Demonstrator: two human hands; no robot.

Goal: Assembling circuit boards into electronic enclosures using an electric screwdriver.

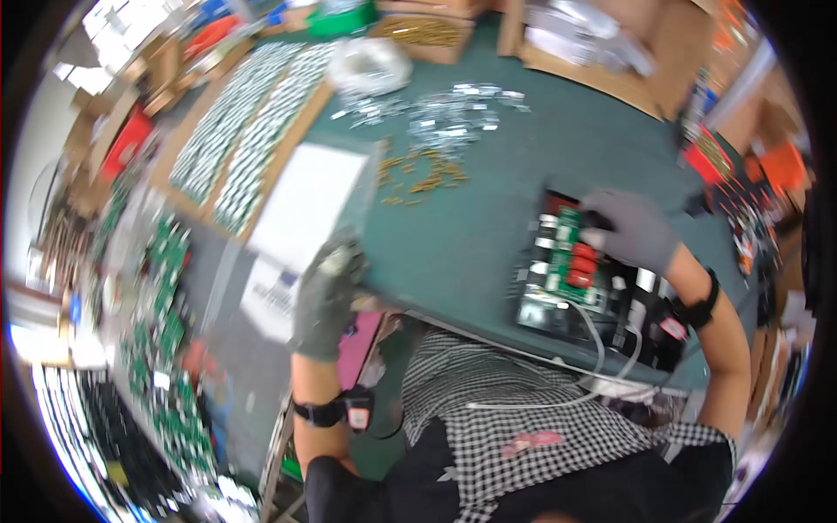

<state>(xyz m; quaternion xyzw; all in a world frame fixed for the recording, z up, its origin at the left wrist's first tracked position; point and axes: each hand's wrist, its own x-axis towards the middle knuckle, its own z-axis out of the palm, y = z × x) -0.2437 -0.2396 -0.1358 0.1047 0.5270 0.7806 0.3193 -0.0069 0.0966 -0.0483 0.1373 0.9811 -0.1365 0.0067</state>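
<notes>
My left hand [326, 301], in a grey glove, hangs at the table's near left corner beside a white sheet [316, 205]; motion blur smears its fingers. My right hand [635, 228], also gloved, bends over a black fixture [547, 315] at the right of the table. Its fingers are closed at the upper right of a green circuit board [565, 240], and what they grip, if anything, is hidden. The board sits in the fixture, with several red parts [581, 265] along its right side and white ones on its left. A white cable [595, 336] runs from the fixture toward my apron.
Brass-coloured pieces [427, 179] and shiny metal pieces [453, 118] lie loose mid-table, near a clear plastic bag [370, 68]. A cardboard tray [205, 205] holds rows of small parts. Green boards [161, 322] crowd the left surface. An open carton [663, 74] stands far right.
</notes>
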